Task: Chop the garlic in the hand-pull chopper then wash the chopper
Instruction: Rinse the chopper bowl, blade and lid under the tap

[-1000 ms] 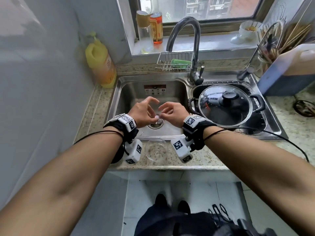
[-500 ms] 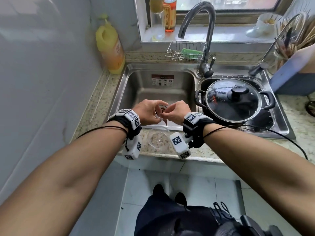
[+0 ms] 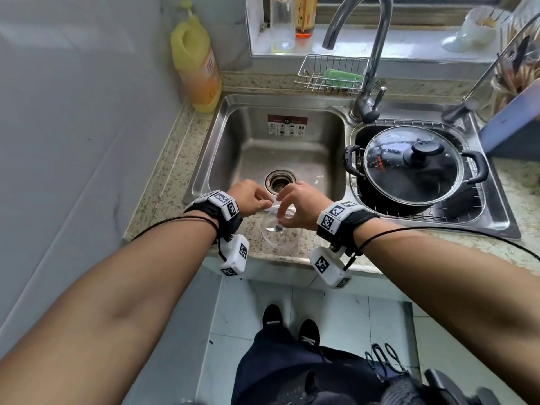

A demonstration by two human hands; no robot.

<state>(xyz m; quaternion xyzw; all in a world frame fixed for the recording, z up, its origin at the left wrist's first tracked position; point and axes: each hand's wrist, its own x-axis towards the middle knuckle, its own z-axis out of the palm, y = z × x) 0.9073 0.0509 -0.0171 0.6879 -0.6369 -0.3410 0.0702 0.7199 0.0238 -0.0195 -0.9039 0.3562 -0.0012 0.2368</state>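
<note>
My left hand (image 3: pixel 251 200) and my right hand (image 3: pixel 302 207) cover the far rim of the clear chopper bowl (image 3: pixel 282 240). I cannot tell whether the fingers grip some small clear part between them. The sticker (image 3: pixel 287 126) in the sink (image 3: pixel 233 135) is too small to read. The top edge cuts off the orange bottle (image 3: pixel 305 16) on the sill.

A yellow bottle (image 3: pixel 196 65) stands at the back corner of the speckled surface (image 3: pixel 163 182), left of the steel sink (image 3: pixel 233 141). Behind the sink a wire rack (image 3: pixel 309 74) holds a green sponge (image 3: pixel 342 77), beside the curved tap (image 3: pixel 372 51). A black pot (image 3: pixel 476 168) under a glass lid (image 3: pixel 409 171) sits in a wire basket (image 3: pixel 455 213) in the right basin.
</note>
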